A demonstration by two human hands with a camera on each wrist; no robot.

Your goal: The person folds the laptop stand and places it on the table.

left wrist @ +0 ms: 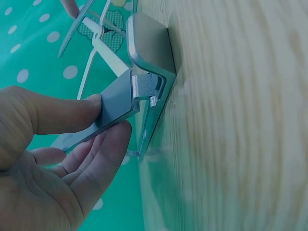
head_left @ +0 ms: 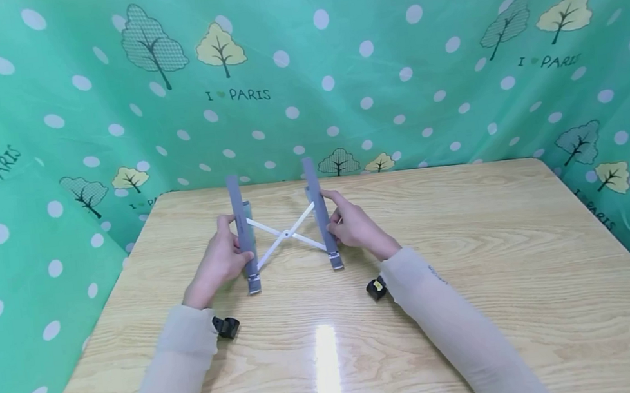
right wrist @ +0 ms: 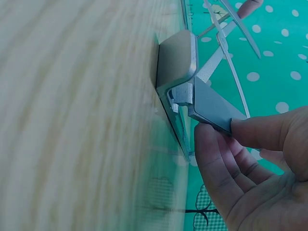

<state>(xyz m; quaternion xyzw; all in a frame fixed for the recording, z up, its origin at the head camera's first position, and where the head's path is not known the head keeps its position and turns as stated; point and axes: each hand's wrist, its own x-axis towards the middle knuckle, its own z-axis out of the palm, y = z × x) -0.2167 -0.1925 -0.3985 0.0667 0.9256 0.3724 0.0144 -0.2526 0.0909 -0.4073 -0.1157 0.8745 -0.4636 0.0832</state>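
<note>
A grey folding laptop stand [head_left: 243,230] stands on the wooden table, its two side rails spread apart and joined by crossed light bars meeting at a pivot. My left hand [head_left: 219,253] pinches the left rail, thumb on one face and fingers on the other, as the left wrist view shows with the rail [left wrist: 117,98] near its hinge. On the other side, my right hand [head_left: 353,221] pinches the right rail [right wrist: 216,106] between thumb and fingers. Each rail is raised on a hinge above a base piece with an upturned lip [right wrist: 175,57] that meets the tabletop.
The wooden table [head_left: 504,266] extends to both sides and toward the front. Behind and left of it hangs a green dotted cloth [head_left: 341,122]. Small black cameras sit at the left wrist [head_left: 227,327] and right wrist [head_left: 377,288].
</note>
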